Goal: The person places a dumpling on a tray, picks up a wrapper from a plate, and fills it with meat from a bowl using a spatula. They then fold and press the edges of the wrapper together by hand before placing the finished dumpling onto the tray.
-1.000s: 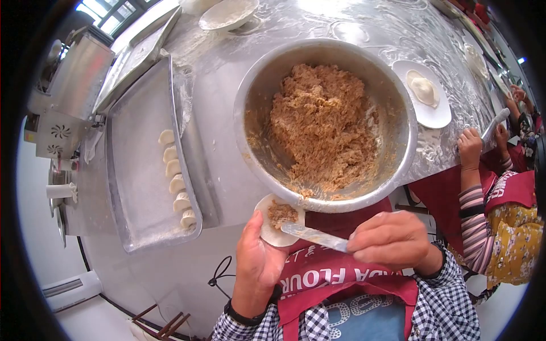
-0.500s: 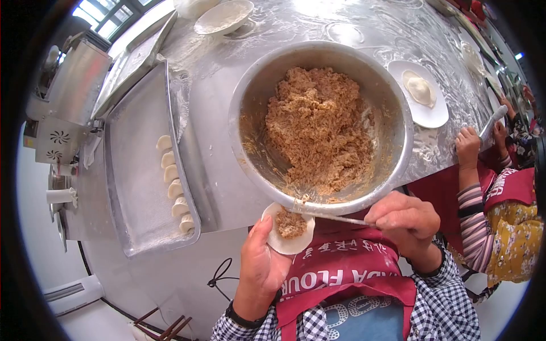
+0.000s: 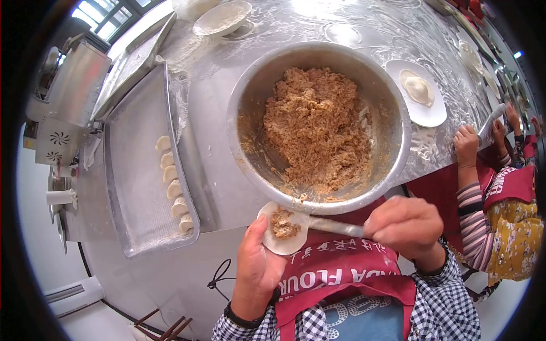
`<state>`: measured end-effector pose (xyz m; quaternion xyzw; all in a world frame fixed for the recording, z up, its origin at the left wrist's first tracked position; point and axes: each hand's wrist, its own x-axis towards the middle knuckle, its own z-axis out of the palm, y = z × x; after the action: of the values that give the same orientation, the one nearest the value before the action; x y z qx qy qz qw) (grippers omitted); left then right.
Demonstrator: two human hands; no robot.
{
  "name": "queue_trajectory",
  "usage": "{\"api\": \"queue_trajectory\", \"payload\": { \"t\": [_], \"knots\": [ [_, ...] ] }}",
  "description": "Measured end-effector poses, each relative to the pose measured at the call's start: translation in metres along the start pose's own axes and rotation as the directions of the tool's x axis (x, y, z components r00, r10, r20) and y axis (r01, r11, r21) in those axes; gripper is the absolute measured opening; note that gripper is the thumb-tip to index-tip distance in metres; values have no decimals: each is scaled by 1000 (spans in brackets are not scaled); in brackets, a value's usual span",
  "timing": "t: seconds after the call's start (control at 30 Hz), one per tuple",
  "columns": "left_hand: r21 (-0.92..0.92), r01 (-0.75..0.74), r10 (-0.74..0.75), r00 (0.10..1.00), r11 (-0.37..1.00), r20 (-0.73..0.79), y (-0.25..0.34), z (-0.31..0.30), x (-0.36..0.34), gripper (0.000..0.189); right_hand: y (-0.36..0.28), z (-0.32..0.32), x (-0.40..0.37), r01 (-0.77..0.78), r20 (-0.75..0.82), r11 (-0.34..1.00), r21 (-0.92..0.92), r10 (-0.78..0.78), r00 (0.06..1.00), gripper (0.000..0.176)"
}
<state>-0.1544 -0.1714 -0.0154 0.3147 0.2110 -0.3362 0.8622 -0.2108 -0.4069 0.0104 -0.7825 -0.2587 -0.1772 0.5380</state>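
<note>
My left hand [image 3: 259, 261] holds a round dumpling wrapper [image 3: 284, 243] by its left side, below the near rim of a metal bowl. A patch of brown minced filling [image 3: 282, 223] lies on the wrapper. My right hand [image 3: 405, 226] is closed round the end of a flat, narrow spatula [image 3: 335, 227], whose far end reaches the wrapper's right edge and the filling. The big steel bowl [image 3: 234, 145] holds a large mound of the same minced filling [image 3: 318, 125].
To the left, a metal tray [image 3: 133, 165] carries a row of several folded dumplings [image 3: 174, 189]. A white plate [image 3: 430, 115] with a piece of dough stands right of the bowl. Another person's hand [image 3: 466, 142] rests at the table edge, far right. A floury dish [image 3: 222, 18] sits behind.
The spatula has turned from edge-on to showing its flat face, and my right hand has shifted slightly. The filling on the wrapper looks pressed and spread. The wrapper has moved slightly left.
</note>
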Motion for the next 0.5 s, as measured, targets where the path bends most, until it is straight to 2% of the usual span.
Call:
{"api": "queue_trajectory", "payload": {
  "t": [0.03, 0.07, 0.17, 0.23, 0.5],
  "knots": [
    [15, 1, -1, 1000, 1000, 7, 0, -1, 0, 45, 1, -1, -1, -53, -116, 998, 15, 55, 992, 7],
    [11, 8, -8, 1000, 1000, 30, 1, 0, 0, 45, 1, -2, 1, -113, -165, 993, -27, 107, 980, 9],
    [4, 14, -14, 999, 1000, 33, 0, 2, 1, 46, 9, 2, 1, -192, -218, 977, -91, 168, 961, 12],
    [7, 6, -6, 1000, 1000, 13, -1, 6, 0, 45, 9, 2, 1, -228, -197, 972, -61, 212, 957, 13],
    [37, 30, -31, 999, 999, 26, -1, 7, -1, 46, 0, 7, -8, -204, -238, 927, 316, 286, 928, 11]
  ]
}}
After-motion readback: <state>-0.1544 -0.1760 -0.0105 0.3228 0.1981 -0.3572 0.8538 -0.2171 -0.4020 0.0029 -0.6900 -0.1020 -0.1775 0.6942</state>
